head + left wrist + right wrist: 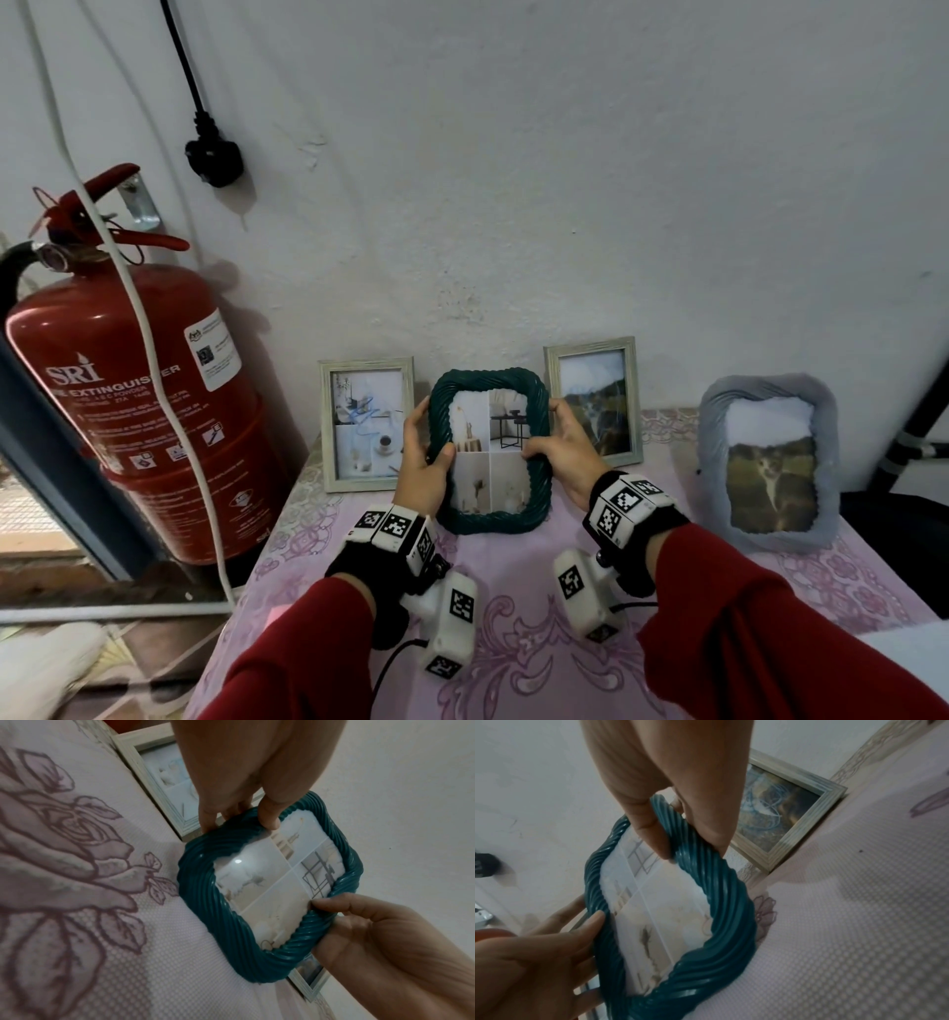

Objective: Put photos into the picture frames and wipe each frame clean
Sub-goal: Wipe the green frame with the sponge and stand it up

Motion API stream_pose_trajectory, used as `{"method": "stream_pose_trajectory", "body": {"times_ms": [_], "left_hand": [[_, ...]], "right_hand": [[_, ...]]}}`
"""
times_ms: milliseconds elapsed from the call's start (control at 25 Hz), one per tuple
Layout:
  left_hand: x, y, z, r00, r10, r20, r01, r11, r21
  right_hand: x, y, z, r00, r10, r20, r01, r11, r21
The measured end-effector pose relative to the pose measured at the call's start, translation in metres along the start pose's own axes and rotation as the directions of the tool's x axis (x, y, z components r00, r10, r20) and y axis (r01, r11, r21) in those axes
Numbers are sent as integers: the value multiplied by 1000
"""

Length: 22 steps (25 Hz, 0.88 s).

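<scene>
- Fire extinguisher point(138, 390): red cylinder, white label, standing on the floor left of the table against the wall; a white cord hangs across its front.
- Table point(565, 668): covered with a pink cloth printed with purple flowers.
- Grey frame point(769, 465): soft, ruffled border, upright at the right of the table, holding a photo of an animal on grass.
- Teal frame point(490, 452): rope-twist border, held upright at the table's middle, its lower edge on or just above the cloth; cannot tell which. It holds a four-panel photo of interiors.
- Left wooden frame point(365, 424): pale, leaning at the wall, just behind the left hand; it holds a collage photo.
- Right wooden frame point(595, 398): pale, leaning at the wall, behind the right hand; it holds a landscape photo.
- Left hand point(423, 457): clamped on the teal frame's left side, thumb on the front, fingers behind.
- Right hand point(562, 447): clamped on the teal frame's right side, thumb on the front, fingers behind.
- Black plug point(214, 159): hanging on its cable at the wall.
</scene>
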State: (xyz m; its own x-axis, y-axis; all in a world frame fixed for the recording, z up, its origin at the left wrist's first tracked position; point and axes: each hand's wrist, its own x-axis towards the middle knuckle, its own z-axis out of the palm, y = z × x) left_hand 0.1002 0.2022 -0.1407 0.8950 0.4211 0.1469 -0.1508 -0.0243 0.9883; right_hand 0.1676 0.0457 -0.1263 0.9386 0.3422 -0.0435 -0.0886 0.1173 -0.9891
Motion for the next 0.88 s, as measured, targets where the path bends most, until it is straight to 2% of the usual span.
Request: {"method": "stream_pose_trajectory", "body": {"times_ms": [320,520,760,880], "left_hand": [[-7,6,-3,1000,-20,9,20,1000,21],[-10,7,-4,1000,-11,5,11,998,58],[-13,7,-7,1000,4,12,-5,996,93],[-14,7,-9,999,15,32,-20,987,159]], "right_hand": [[-14,4,-1,998,-50,-41,49,998,-43],[-21,9,3,988,-121,-99,107,985,-132],[-25,13,7,980,-165,-108,139,967,-215],[-27,13,6,974,-186,-130,143,949,-280]]}}
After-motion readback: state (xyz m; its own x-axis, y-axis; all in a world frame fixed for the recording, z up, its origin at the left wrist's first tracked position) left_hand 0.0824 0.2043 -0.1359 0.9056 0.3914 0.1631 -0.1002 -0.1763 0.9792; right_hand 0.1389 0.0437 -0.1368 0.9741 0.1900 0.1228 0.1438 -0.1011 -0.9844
